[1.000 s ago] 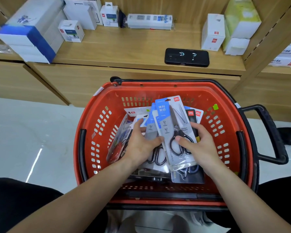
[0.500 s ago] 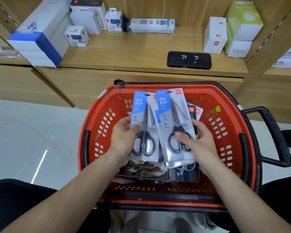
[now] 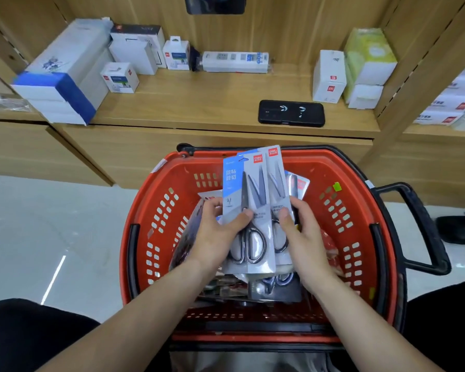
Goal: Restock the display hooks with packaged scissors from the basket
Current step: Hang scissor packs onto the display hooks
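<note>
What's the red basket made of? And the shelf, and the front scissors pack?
The basket looks like hard plastic, smooth and slightly shiny, with moulded slots in its walls. The shelf is wood or wood-look board, matt, with pale grain lines. The pack seems printed card, blue and grey, maybe under clear plastic: light glints off it.

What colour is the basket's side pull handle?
Black pull handle, on a red basket; the head view shows it best.
</note>
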Available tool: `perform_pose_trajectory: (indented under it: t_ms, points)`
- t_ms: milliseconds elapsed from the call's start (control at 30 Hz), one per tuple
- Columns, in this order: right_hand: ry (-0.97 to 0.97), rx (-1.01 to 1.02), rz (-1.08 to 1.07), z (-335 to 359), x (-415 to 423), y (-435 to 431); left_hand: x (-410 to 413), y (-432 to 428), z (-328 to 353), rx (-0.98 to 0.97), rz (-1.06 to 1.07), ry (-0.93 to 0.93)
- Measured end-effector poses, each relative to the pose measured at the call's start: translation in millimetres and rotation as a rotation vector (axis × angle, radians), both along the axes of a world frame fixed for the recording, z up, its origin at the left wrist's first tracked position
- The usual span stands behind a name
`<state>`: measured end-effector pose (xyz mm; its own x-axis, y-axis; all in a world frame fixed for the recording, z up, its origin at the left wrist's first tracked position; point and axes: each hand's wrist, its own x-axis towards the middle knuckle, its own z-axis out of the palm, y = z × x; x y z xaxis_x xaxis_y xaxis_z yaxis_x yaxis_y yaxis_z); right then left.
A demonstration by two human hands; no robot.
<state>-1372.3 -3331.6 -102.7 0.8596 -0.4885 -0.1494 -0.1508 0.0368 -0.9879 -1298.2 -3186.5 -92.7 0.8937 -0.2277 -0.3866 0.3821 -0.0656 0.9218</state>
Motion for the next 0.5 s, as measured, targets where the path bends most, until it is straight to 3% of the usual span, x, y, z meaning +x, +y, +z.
perform_pose_trajectory:
  t_ms: [200, 300, 500]
  points:
    - [-0.01, 0.087, 0.139, 4, 5, 1, -1, -7, 8, -0.058, -0.094, -0.066]
    - [0.013, 0.098, 0.166, 11, 9, -1, 5, -7, 15, -0.088, -0.063, -0.085]
    - [-0.022, 0.075, 0.149, 8, 10, 0, 6, -5, 15, -0.166, -0.212, -0.14]
